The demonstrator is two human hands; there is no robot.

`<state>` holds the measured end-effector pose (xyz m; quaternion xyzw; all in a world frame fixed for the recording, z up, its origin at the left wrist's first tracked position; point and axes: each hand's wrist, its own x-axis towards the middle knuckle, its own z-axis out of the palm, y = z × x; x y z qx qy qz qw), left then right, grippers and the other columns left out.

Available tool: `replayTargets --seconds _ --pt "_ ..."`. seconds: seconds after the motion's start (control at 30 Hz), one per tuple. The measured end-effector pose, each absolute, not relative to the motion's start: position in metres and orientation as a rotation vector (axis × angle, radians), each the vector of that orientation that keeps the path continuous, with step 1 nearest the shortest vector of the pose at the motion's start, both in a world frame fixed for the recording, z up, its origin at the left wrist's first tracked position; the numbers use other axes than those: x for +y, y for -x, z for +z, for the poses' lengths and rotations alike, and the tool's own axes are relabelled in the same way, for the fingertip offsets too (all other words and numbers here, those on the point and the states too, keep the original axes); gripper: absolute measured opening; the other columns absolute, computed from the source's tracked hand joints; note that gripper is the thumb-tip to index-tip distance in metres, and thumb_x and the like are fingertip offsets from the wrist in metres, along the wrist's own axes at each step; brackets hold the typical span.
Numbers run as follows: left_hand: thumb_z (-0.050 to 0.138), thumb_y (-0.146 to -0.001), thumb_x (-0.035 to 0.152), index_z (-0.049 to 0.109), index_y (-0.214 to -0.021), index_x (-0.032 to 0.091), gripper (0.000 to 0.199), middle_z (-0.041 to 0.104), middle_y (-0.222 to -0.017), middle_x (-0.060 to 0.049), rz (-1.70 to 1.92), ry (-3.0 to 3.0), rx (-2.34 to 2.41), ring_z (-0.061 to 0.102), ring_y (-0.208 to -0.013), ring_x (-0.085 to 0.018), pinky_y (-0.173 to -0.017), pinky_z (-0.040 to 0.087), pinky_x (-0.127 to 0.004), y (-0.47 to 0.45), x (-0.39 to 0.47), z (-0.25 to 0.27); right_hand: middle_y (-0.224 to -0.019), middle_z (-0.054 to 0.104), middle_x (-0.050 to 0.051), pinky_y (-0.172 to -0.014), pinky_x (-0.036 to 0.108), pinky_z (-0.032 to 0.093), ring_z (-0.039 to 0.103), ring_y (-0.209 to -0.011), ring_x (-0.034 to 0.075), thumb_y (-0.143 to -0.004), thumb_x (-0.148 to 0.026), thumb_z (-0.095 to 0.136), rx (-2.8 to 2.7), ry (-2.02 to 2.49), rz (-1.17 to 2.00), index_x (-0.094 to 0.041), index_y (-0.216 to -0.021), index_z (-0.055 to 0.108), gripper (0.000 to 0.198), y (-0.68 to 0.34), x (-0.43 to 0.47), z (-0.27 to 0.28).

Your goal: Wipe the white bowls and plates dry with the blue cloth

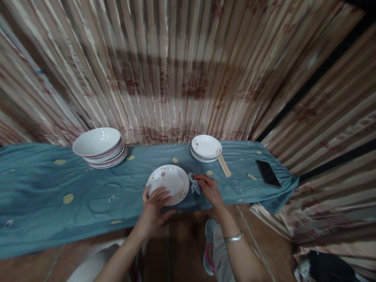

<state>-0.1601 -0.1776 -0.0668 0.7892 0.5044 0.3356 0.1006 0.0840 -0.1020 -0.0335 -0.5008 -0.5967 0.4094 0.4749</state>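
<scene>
In the head view, a white plate (173, 178) with a floral rim lies in front of me on the blue tablecloth. My left hand (154, 205) rests over its near-left edge, fingers spread on the surface and thumb stretched out beside the rim. Just right of the plate, my right hand (209, 188) pinches a crumpled pale blue cloth (194, 185), which is close to the plate's right rim. Whether cloth and rim touch is hard to see. Behind it stands a short stack of small floral plates (206, 147).
Wooden chopsticks (225, 166) lie beside the small plates. A black phone (268, 173) is near the right end of the narrow table (67, 215). Stacked white bowls (98, 143) stand at the back left. A pleated curtain (164, 70) hangs behind the table.
</scene>
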Motion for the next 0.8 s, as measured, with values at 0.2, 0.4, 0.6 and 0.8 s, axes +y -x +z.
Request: replayTargets --seconds 0.2,0.4,0.6,0.8 --pt "0.051 -0.087 0.022 0.073 -0.089 0.029 0.023 0.076 -0.092 -0.003 0.935 -2.338 1.381 0.067 -0.090 -0.021 -0.112 0.010 -0.056 0.148 -0.171 -0.082 -0.076 0.074 0.001 -0.066 0.028 0.049 0.064 -0.069 0.017 -0.067 -0.035 0.060 -1.106 1.191 1.294 -0.021 -0.076 0.075 0.022 -0.083 -0.099 -0.034" --pt "0.057 -0.083 0.026 0.075 -0.085 0.027 0.018 0.076 -0.086 -0.005 1.150 -2.024 1.431 0.068 -0.084 -0.021 -0.109 0.027 -0.048 0.143 -0.160 -0.050 -0.069 0.073 0.000 -0.064 0.029 0.051 0.065 -0.065 0.018 -0.061 -0.034 0.069 -0.769 1.010 1.423 -0.022 -0.075 0.074 0.019 -0.070 -0.098 -0.027" --pt "0.074 -0.063 0.042 0.074 -0.064 0.021 0.021 0.073 -0.069 -0.004 1.521 -1.216 1.496 0.064 -0.069 -0.022 -0.077 0.047 -0.035 0.139 -0.139 -0.005 -0.089 0.076 0.003 -0.081 0.036 0.053 0.069 -0.085 0.022 -0.070 -0.035 0.063 -0.860 0.872 1.320 -0.022 -0.089 0.075 0.025 -0.053 -0.104 -0.010" --pt "0.083 -0.050 0.040 0.071 -0.068 0.014 0.033 0.066 -0.057 -0.001 1.578 -0.638 1.110 0.055 -0.050 -0.012 -0.054 0.043 -0.024 0.124 -0.142 0.019 -0.142 0.050 0.006 -0.109 0.043 0.034 0.045 -0.130 0.022 -0.089 -0.022 0.045 -1.731 0.886 0.599 -0.024 -0.125 0.062 0.039 -0.017 -0.137 0.007"
